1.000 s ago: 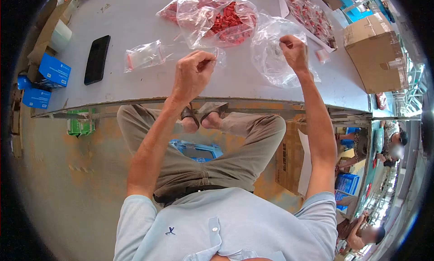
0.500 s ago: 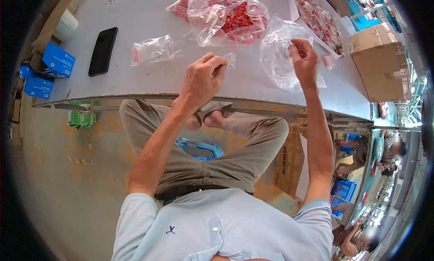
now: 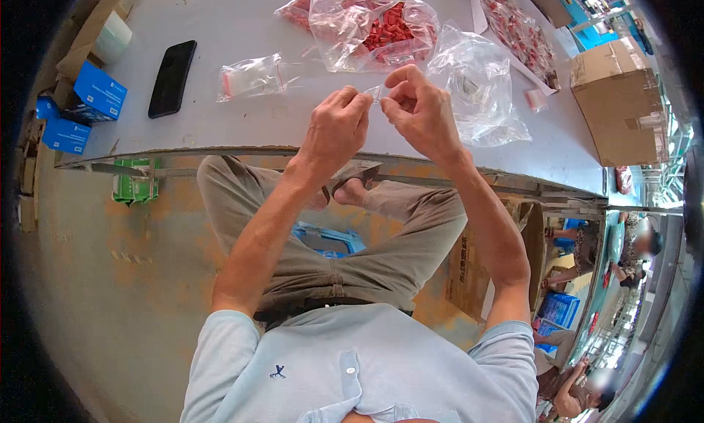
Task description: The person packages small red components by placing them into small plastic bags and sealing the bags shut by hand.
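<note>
My left hand is closed in a pinch on a small clear zip bag, which sticks out to the right of its fingertips. Close beside it, my right hand has thumb and fingertips drawn together at the bag's edge. Whatever lies between those right fingers is hidden or too small to name. Just behind both hands sits a large clear bag of small red parts. To the right of my right hand lies another clear plastic bag, with clear round or coiled contents that are hard to make out.
On the table lie a black phone and a pack of small zip bags. Blue boxes stand at left. A white-edged tray of filled bags and a cardboard box are at right. Other people sit farther right.
My right hand has moved left from above the clear plastic bag to the small zip bag. My left hand stays nearly in place, still pinching the zip bag.
</note>
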A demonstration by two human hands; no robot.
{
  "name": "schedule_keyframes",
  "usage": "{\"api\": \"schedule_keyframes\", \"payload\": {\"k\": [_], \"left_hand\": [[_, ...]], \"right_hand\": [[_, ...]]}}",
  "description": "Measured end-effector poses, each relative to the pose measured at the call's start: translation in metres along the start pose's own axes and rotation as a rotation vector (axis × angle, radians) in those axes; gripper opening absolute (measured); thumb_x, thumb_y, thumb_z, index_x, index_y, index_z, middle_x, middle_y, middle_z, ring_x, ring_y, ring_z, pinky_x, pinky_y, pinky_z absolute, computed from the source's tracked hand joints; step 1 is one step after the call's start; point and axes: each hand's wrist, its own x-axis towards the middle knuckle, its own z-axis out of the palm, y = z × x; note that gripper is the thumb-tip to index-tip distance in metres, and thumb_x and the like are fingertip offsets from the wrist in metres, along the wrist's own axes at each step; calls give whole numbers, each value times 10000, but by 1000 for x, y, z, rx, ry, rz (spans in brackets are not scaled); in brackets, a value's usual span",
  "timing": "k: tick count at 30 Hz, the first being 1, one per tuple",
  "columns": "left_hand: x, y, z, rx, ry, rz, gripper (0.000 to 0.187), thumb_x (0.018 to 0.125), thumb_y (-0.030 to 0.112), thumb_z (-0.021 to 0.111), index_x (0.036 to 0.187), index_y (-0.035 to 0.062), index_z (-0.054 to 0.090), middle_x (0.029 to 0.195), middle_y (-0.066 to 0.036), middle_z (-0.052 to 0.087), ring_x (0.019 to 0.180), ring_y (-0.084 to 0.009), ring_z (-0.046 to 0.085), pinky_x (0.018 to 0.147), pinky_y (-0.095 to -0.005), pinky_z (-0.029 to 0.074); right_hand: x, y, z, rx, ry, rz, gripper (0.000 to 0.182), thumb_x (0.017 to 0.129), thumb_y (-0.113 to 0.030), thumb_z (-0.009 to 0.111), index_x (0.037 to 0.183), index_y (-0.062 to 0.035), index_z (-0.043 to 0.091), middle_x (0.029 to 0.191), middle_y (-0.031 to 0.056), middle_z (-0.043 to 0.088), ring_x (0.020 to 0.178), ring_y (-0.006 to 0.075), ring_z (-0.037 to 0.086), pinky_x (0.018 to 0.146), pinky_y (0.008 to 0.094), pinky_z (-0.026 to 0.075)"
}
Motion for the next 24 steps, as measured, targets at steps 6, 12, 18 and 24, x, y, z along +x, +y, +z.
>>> {"api": "schedule_keyframes", "payload": {"k": [6, 12, 18, 24], "left_hand": [[-3, -1, 4, 31, 13, 80, 127, 910, 7, 717, 1035, -2, 694, 897, -143, 656, 823, -324, 691, 713, -431, 575], [-2, -1, -1, -22, -22, 58, 150, 903, -22, 704, 1053, -13, 707, 905, -144, 672, 802, -322, 696, 708, -425, 578], [2, -8, -4, -239, -48, -105, 102, 902, -23, 710, 1002, -12, 726, 886, -131, 704, 683, -231, 669, 649, -345, 560], [10, -9, -6, -363, -49, -273, 75, 903, -1, 734, 977, 1, 743, 858, -80, 714, 693, -131, 646, 636, -306, 541]], "right_hand": [[10, 3, 8, -163, -8, 13, 213, 896, -69, 699, 1094, -3, 656, 765, 144, 722, 706, 248, 746, 654, 365, 587], [19, 6, 6, -256, -77, -13, 147, 945, -115, 706, 1036, -4, 738, 743, 73, 722, 697, 120, 697, 650, 295, 570], [26, 8, 4, -112, -12, 76, 210, 964, -210, 739, 1032, -11, 758, 837, 117, 765, 723, 180, 720, 670, 337, 581], [81, 40, -16, -235, 173, -243, 163, 956, -137, 698, 1080, -51, 761, 932, 132, 788, 827, 236, 772, 730, 366, 596]]}}
